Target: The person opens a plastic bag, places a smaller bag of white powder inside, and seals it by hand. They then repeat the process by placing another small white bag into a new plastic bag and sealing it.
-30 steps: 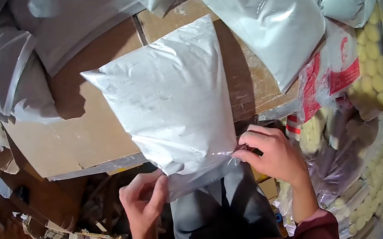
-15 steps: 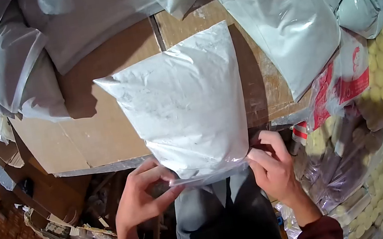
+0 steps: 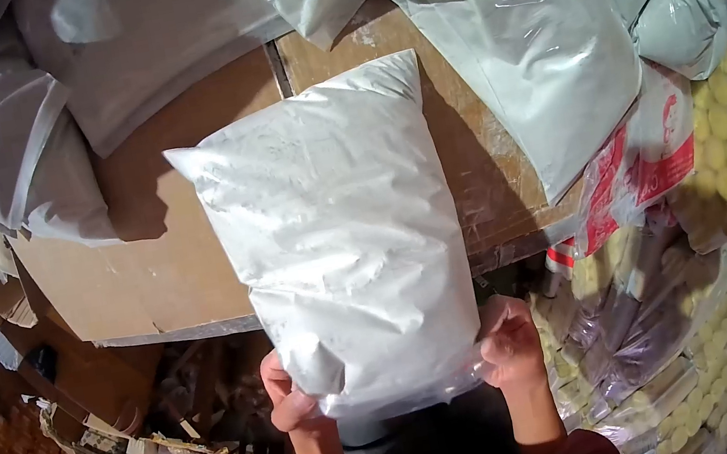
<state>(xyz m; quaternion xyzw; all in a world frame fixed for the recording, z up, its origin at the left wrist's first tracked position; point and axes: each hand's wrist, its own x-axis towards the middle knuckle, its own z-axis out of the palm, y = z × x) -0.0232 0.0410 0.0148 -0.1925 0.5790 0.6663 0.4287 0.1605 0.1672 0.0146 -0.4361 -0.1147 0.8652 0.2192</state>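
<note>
A clear plastic bag of white powder [image 3: 340,231] lies lengthwise over the edge of a cardboard-covered table [image 3: 167,260], its near end hanging off toward me. My left hand [image 3: 288,398] grips the bag's near left corner from underneath. My right hand [image 3: 510,342] is closed on the near right corner. Both hands hold the bag's bottom seam, and the fingers are partly hidden behind the plastic.
More powder bags lie on the table: a pile at the far left [image 3: 11,132], one large bag at the right [image 3: 526,46], others along the back. Red-printed packets [image 3: 641,161] and yellow goods [image 3: 713,130] crowd the right side. Boxes and clutter [image 3: 77,410] fill the floor at lower left.
The bag has slid toward me, its near end now lower in view. Both hands moved down and closed more tightly on the bag's bottom corners.
</note>
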